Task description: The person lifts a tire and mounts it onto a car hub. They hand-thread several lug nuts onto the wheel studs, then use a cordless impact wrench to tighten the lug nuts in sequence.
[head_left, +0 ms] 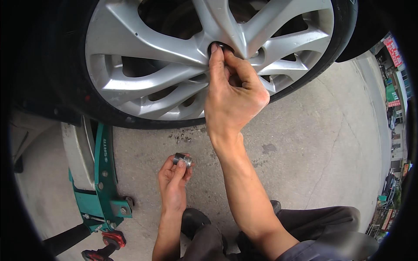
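A car wheel with a silver multi-spoke alloy rim [143, 76] and black tyre [69, 93] fills the top of the view. My right hand [233, 93] reaches up to the hub, its fingertips pinched on a small dark lug nut [216, 45] in a recess of the rim. Lower down, my left hand [174, 180] holds a shiny metal lug nut [183, 160] between thumb and fingers, above the concrete ground.
A green floor jack [102, 182] with red parts stands under the car at the lower left. My knees in dark trousers [305, 230] are at the bottom. Grey concrete ground [313, 148] spreads to the right, with street signs and shopfronts at the far right edge.
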Demonstrator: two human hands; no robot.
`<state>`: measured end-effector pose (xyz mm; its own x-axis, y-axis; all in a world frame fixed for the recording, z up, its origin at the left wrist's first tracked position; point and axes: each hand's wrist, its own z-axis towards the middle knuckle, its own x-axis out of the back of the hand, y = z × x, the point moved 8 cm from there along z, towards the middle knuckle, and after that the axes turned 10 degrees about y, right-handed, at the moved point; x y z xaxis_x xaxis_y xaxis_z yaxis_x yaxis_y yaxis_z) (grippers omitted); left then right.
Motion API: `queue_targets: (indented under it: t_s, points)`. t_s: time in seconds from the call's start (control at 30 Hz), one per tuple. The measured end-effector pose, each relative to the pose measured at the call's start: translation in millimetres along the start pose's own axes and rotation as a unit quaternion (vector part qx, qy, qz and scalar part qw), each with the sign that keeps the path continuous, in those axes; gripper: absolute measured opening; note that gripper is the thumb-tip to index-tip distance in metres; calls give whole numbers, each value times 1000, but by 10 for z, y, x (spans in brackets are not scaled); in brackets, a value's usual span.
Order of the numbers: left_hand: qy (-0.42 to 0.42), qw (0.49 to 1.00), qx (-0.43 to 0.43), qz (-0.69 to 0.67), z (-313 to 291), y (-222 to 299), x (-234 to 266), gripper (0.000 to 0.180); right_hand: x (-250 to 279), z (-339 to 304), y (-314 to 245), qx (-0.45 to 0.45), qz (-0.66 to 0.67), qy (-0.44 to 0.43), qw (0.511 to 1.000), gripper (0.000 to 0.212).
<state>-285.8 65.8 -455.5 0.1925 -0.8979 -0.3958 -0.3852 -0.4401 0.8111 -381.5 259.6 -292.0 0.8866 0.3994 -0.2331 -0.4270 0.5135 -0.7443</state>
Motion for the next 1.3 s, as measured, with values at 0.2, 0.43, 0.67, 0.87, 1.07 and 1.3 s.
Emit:
queue_targets:
  t_s: [0.2,0.43,0.67,0.87,1.07,1.3]
  points:
    - [23,996,39,-75,6,93,131,14,107,69,-24,67,-50,-44,996,19]
    - [144,987,-66,40,-412,631,1311,3,17,49,-20,113,-17,-87,990,18]
    - [391,656,-171,623,-1367,1627,2318,18,71,98,102,117,6,-86,989,18]
    - [245,307,-55,918,-1035,2039,2613,13,20,107,4,130,-34,-133,982,19]
    - [82,193,51,976,-386,2088,3007,16,53,153,51,6,-59,-68,996,18]
    - [169,261,134,941,-572,2080,3415,47,124,174,-78,46,-50,-82,994,19]
